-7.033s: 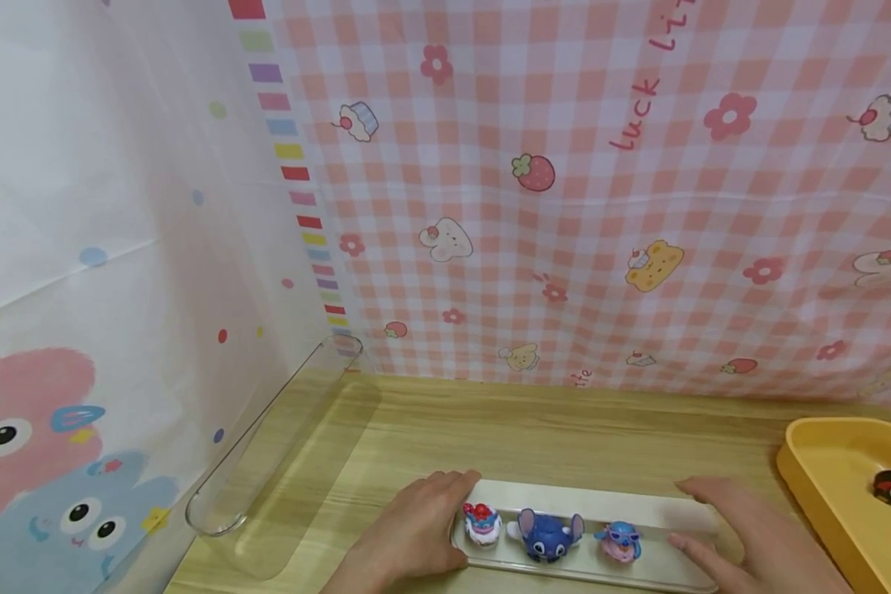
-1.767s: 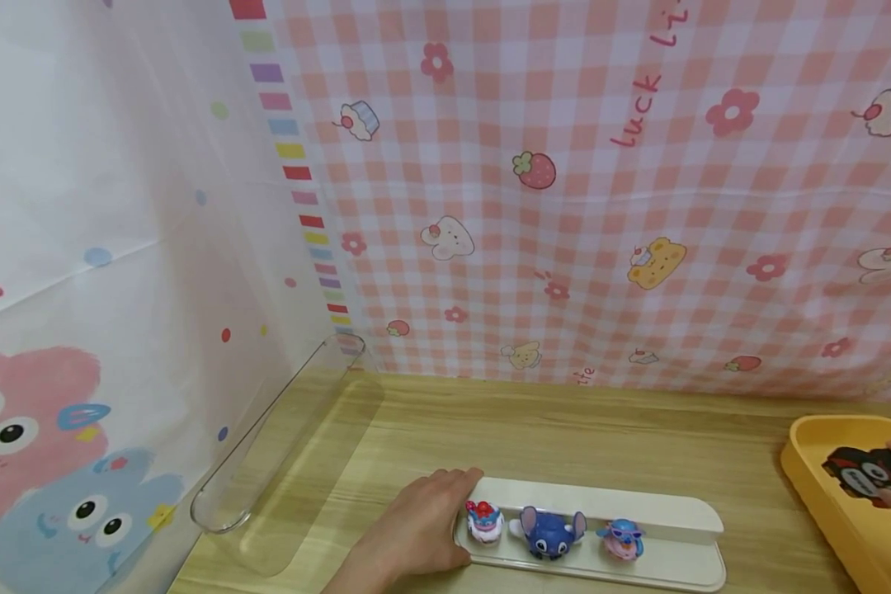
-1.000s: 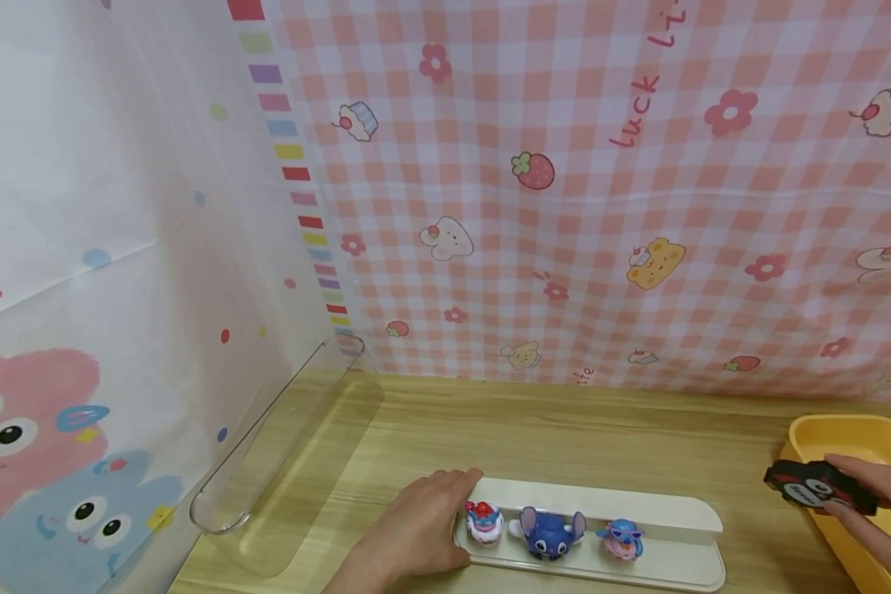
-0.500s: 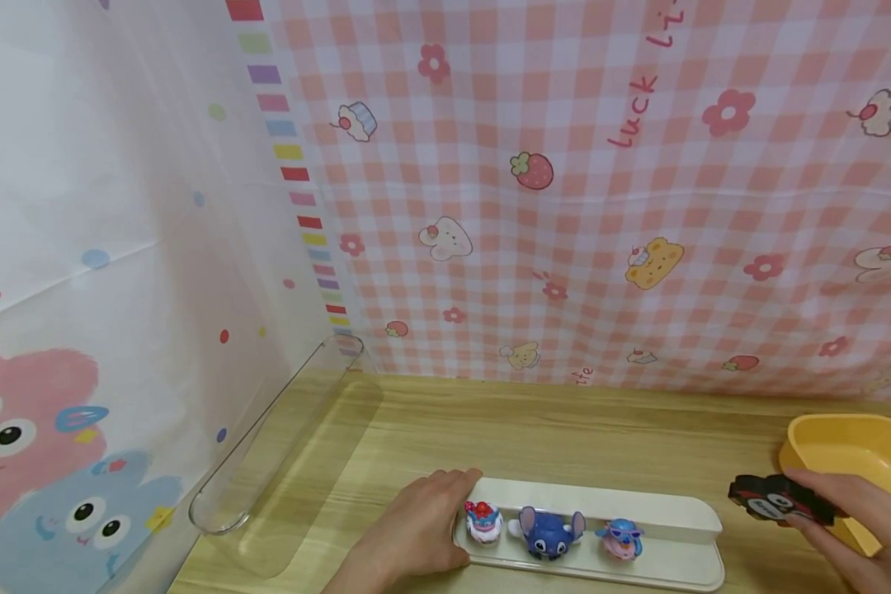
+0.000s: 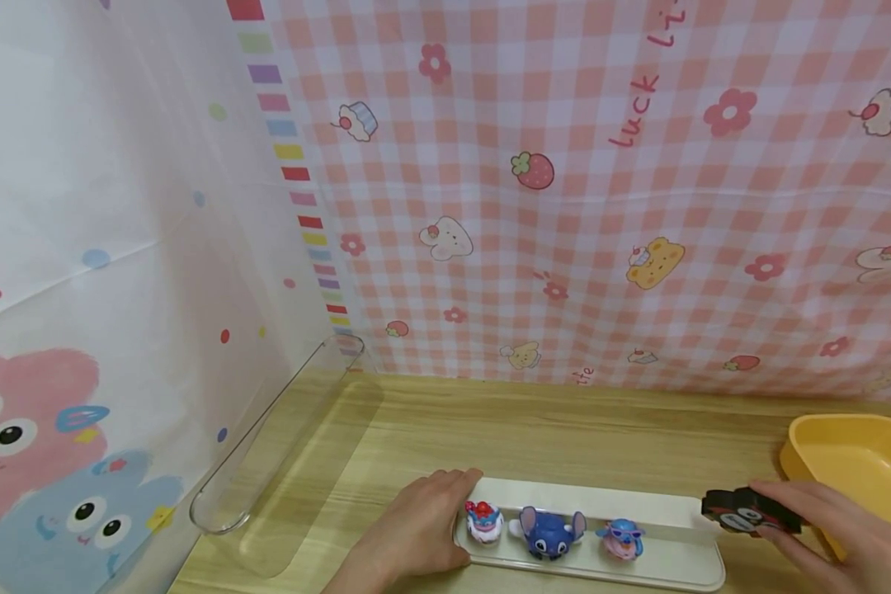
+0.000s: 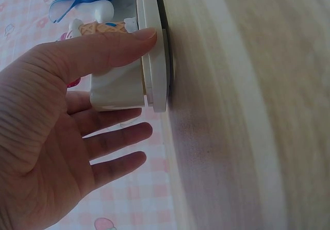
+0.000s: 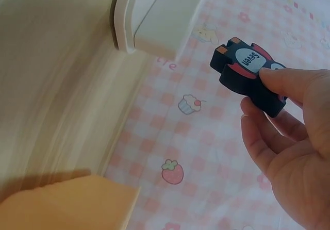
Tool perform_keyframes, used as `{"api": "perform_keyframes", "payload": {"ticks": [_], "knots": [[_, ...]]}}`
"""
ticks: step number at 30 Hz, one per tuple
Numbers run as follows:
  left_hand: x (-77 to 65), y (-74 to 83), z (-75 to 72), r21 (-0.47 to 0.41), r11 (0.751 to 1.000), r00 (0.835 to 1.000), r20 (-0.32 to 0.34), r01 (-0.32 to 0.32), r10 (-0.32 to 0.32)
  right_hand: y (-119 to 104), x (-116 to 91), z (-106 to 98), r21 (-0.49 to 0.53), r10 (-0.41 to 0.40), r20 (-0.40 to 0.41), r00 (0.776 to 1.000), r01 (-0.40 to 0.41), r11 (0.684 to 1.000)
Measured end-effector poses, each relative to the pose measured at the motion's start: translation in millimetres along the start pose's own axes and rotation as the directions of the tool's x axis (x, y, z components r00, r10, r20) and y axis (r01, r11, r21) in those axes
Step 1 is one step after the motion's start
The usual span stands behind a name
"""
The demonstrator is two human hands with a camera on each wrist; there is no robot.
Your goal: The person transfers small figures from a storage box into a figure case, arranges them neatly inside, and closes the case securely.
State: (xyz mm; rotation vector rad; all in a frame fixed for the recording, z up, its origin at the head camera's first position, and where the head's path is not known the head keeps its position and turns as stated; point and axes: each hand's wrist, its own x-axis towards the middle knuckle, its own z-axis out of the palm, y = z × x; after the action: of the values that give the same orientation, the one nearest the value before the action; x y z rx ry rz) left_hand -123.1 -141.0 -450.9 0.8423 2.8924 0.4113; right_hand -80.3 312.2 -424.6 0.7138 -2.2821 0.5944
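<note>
3 figurines [image 5: 549,536] on tray [image 5: 679,563] | cover [image 5: 278,445] left | bin [image 5: 872,466] right | cloth [image 5: 579,214] behind

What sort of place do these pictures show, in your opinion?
Perhaps a tabletop play or display corner, though the wider room is not visible. A wood-grain table, a pink checked cloth behind it, and small toy figures on a white tray suggest this.

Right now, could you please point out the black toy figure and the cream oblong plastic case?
Black toy figure [image 7: 249,61]: right wrist view, its printed label.
Cream oblong plastic case [image 5: 594,502]: head view, its raised strip.
</note>
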Motion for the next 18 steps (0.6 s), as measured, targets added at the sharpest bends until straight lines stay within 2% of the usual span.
{"api": "perform_keyframes", "payload": {"ticks": [8,12,18], "knots": [[0.7,-0.3,0.3,0.003,1.0,1.0,0.006,-0.004,0.004,-7.5,-1.9,5.1,-0.051,0.02,0.11,0.994,-0.014,0.999],[0.7,-0.9,0.7,0.005,1.0,1.0,0.004,-0.007,0.007,-8.6,-4.2,8.7,-0.021,0.022,0.158,0.987,-0.018,1.0],[0.7,-1.4,1.3,0.002,1.0,1.0,0.0,-0.011,0.011,-9.0,-6.1,17.3,0.042,-0.071,0.149,0.986,0.065,0.997]]}}
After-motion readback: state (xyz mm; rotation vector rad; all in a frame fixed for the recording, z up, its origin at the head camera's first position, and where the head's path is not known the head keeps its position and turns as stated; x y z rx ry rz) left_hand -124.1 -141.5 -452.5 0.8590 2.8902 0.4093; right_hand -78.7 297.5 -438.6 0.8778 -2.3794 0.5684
